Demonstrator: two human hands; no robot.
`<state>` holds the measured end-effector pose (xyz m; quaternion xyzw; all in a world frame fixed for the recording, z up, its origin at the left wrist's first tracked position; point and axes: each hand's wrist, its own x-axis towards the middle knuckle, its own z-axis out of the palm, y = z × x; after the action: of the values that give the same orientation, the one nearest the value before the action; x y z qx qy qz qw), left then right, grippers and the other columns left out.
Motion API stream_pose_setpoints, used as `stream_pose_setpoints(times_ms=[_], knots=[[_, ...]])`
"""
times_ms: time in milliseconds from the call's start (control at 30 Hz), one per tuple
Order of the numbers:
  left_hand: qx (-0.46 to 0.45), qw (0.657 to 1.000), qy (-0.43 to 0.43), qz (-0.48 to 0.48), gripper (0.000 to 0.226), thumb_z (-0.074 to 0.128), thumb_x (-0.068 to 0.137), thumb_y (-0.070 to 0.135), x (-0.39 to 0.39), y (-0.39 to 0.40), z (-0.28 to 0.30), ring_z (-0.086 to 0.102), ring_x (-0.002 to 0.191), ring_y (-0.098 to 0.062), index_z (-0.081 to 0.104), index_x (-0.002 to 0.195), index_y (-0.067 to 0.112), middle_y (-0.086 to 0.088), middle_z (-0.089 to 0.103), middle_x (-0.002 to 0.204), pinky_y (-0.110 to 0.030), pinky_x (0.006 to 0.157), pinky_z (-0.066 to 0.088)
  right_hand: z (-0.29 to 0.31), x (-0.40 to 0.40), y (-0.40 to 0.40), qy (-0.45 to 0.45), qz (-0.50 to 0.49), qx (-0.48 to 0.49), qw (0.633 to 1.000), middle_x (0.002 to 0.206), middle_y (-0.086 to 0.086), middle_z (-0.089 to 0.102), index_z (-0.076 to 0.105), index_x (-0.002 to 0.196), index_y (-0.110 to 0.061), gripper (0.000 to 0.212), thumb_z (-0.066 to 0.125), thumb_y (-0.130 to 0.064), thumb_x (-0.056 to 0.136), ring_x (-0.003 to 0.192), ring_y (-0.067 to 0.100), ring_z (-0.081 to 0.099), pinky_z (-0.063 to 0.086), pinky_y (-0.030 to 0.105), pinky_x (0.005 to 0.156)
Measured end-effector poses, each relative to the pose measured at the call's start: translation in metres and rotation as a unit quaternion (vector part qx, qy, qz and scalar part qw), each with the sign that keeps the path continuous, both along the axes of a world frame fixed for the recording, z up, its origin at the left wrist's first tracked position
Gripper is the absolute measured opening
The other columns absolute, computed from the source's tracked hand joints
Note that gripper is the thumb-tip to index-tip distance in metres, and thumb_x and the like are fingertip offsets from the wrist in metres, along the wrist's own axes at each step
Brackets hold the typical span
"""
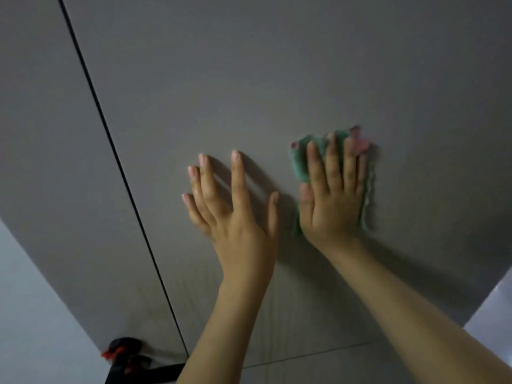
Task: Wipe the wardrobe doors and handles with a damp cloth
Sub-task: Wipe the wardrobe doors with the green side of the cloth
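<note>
The door (277, 79) is plain matt grey with faint wood grain. The cloth (300, 164) on it is green with a pink corner. Below the door's left seam, a black-and-red object (124, 353).

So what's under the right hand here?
A green cloth with a pink patch, pressed flat against the grey wardrobe door by the right hand. Its edges show around the fingers; the middle and the door behind it are covered.

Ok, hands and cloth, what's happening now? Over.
Right hand presses green cloth flat on wardrobe door. Left hand open against door. Nothing blocking.
</note>
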<state>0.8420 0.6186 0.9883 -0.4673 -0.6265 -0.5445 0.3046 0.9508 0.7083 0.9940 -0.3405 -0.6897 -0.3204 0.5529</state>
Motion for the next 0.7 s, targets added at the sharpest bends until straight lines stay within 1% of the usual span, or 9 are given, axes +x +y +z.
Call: stream_pose_setpoints(times_ms=[67,100,200,300,367,467,533,600,700], knots=[[0.011,1.0,0.0,0.001,0.069,0.06,0.089,0.04,-0.002,0.003,0.0,0.006,0.145,-0.035,0.03,0.147,0.019,-0.022,0.018,0.155,-0.047,0.118,-0.001,0.001,0.022,0.009,-0.088,0.014,0.028,0.996,0.148,0.009,0.029,0.026,0.146,-0.022,0.046,0.024,-0.033,0.101,0.148,0.022,0.005,0.003,0.042,0.119],[0.014,1.0,-0.002,0.003,0.07,0.061,0.088,0.039,-0.002,0.005,0.0,0.006,0.145,-0.035,0.03,0.147,0.019,-0.022,0.018,0.155,-0.048,0.118,0.0,0.003,0.035,0.016,-0.085,0.01,0.033,0.996,0.147,0.01,0.031,0.028,0.146,-0.021,0.046,0.023,-0.032,0.101,0.147,0.023,0.007,0.002,0.04,0.119],[0.014,1.0,-0.005,-0.006,0.072,0.062,0.088,0.04,0.0,0.004,0.001,0.006,0.145,-0.035,0.03,0.148,0.018,-0.022,0.017,0.155,-0.049,0.118,0.001,0.014,0.06,0.032,0.086,-0.052,-0.014,0.995,0.146,0.024,0.037,0.037,0.142,-0.002,0.052,0.019,-0.03,0.103,0.139,0.039,0.025,0.012,0.047,0.118],[0.009,1.0,-0.006,-0.013,0.074,0.061,0.088,0.043,0.001,0.003,0.0,0.005,0.145,-0.036,0.028,0.149,0.017,-0.023,0.016,0.155,-0.049,0.118,0.0,0.02,0.031,0.02,0.269,-0.077,-0.054,0.959,0.144,0.026,0.04,0.043,0.137,0.005,0.05,0.024,-0.025,0.101,0.135,0.044,0.033,0.021,0.051,0.113],[0.006,1.0,-0.013,-0.012,0.076,0.062,0.088,0.043,0.003,0.005,0.0,0.004,0.145,-0.038,0.028,0.149,0.014,-0.024,0.014,0.156,-0.05,0.118,-0.001,0.012,0.007,0.008,0.248,-0.06,-0.053,0.965,0.145,0.025,0.039,0.042,0.139,0.003,0.051,0.025,-0.026,0.101,0.136,0.042,0.031,0.017,0.049,0.115],[0.016,0.999,-0.036,-0.017,0.077,0.062,0.087,0.044,0.009,0.008,0.003,0.002,0.146,-0.038,0.028,0.149,0.013,-0.024,0.011,0.156,-0.051,0.117,-0.002,-0.003,0.018,0.006,0.081,-0.025,-0.036,0.996,0.148,0.02,0.035,0.034,0.144,-0.004,0.052,0.023,-0.03,0.101,0.139,0.038,0.022,0.008,0.047,0.117],[0.025,0.998,-0.053,-0.017,0.078,0.062,0.087,0.043,0.013,0.01,0.005,0.001,0.146,-0.036,0.029,0.149,0.012,-0.024,0.009,0.157,-0.051,0.117,-0.003,-0.001,0.053,0.02,0.017,-0.027,-0.003,0.999,0.146,0.019,0.037,0.033,0.144,-0.006,0.05,0.023,-0.031,0.101,0.138,0.037,0.021,0.009,0.046,0.117],[0.026,0.998,-0.053,-0.013,0.078,0.063,0.087,0.043,0.021,0.014,0.007,0.002,0.146,-0.035,0.028,0.149,0.011,-0.023,0.009,0.156,-0.05,0.117,-0.004,0.009,0.088,0.042,0.053,-0.056,0.005,0.997,0.144,0.025,0.039,0.035,0.142,-0.002,0.05,0.022,-0.03,0.102,0.137,0.041,0.025,0.014,0.048,0.115],[0.027,0.999,-0.044,-0.013,0.078,0.065,0.087,0.04,0.044,0.021,0.008,0.002,0.146,-0.034,0.029,0.149,0.01,-0.023,0.011,0.156,-0.051,0.117,-0.004,0.029,0.105,0.058,0.209,-0.081,-0.03,0.974,0.145,0.026,0.039,0.041,0.139,0.005,0.054,0.019,-0.029,0.103,0.135,0.044,0.032,0.022,0.054,0.112]])
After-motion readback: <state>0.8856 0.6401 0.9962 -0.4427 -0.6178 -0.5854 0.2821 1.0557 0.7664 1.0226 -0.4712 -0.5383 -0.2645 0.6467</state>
